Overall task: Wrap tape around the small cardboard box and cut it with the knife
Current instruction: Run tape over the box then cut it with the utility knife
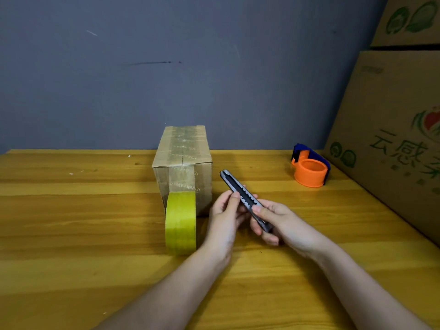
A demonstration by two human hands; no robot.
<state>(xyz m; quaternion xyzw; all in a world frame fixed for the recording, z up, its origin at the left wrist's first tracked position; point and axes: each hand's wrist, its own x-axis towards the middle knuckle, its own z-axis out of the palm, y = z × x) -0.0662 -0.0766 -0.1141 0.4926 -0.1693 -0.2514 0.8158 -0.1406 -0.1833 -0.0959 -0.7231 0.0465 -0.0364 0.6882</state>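
A small cardboard box stands on the wooden table, with clear tape running over its top and down its front. A yellow tape roll stands on edge against the box's front, its strip joined to the box. Just right of the roll, both hands hold a grey utility knife above the table, its tip pointing up and left towards the box. My right hand grips the handle's rear. My left hand pinches the knife's middle with thumb on the slider. No blade shows.
An orange and blue tape dispenser sits at the back right of the table. Large printed cardboard cartons are stacked along the right edge. A grey wall closes off the back.
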